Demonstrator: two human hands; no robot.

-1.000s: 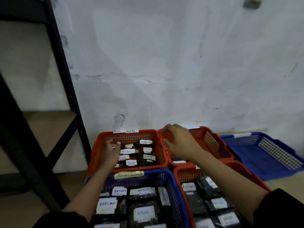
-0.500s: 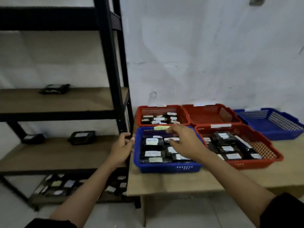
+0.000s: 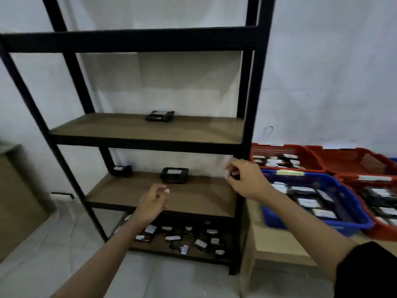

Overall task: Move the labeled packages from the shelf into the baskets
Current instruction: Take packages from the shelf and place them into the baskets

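Observation:
A black metal shelf [image 3: 249, 104] with brown boards fills the left and middle. One black labeled package [image 3: 160, 115] lies on the upper board. Two more, a small one [image 3: 121, 170] and a larger one [image 3: 174, 174], sit on the middle board, and several packages [image 3: 182, 235] lie scattered on the bottom board. My left hand [image 3: 153, 204] hovers with relaxed fingers just in front of the larger middle-board package, holding nothing. My right hand [image 3: 245, 179] is raised by the shelf's right post, fingers loosely curled, with nothing visible in it.
On a low wooden table [image 3: 277, 246] to the right stand a blue basket [image 3: 318, 201] and red baskets [image 3: 283, 157] holding labeled packages, plus an empty-looking red basket [image 3: 361, 160]. A brown board [image 3: 15, 201] leans at the far left. White wall behind.
The view has swung left from the baskets to the shelf. Both hands have left the baskets and moved toward the middle board; the left hand now reaches near the larger package.

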